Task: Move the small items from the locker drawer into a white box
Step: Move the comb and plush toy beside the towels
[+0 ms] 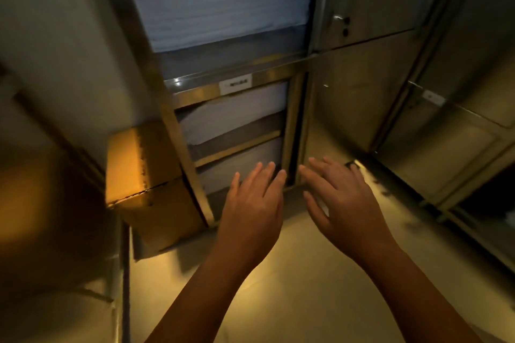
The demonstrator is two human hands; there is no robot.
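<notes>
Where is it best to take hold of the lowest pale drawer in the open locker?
Probably the front face of the lowest pale drawer, from straight ahead: the locker posts cover its sides and a rail lies just above. The left hand and right hand are open before it.

Two hands in the lower middle of the frame: the left hand (252,200) and the right hand (344,198). Three pale stacks in the open locker: top stack (217,3), middle stack (231,117), bottom stack (239,170). Two white labels: centre label (235,83), right label (433,97). One door handle (338,18), upper right. Brown cardboard boxes (145,161), centre left: one or two, too blurred to tell.
</notes>
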